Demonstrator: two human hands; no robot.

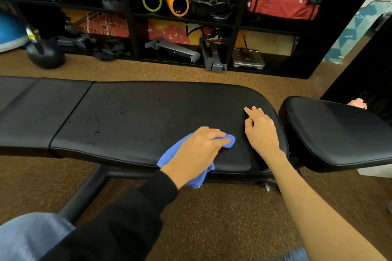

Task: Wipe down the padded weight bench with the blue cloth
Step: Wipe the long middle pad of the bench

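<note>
The black padded weight bench (137, 116) runs across the middle of the head view, its long pad dotted with small droplets. My left hand (197, 150) lies flat on the blue cloth (169, 154) and presses it onto the pad near the front edge; the cloth's tail hangs over that edge. My right hand (259, 129) rests on the pad's rounded right end with loosely spread fingers and holds nothing. A separate seat pad (339, 131) sits to the right across a narrow gap.
A black shelf unit (233, 21) behind the bench holds a green and an orange foam roller (178, 1), a red bag and metal parts. A black kettlebell (45, 52) stands on the brown speckled floor at far left. The bench's steel leg (84, 195) slants below the pad.
</note>
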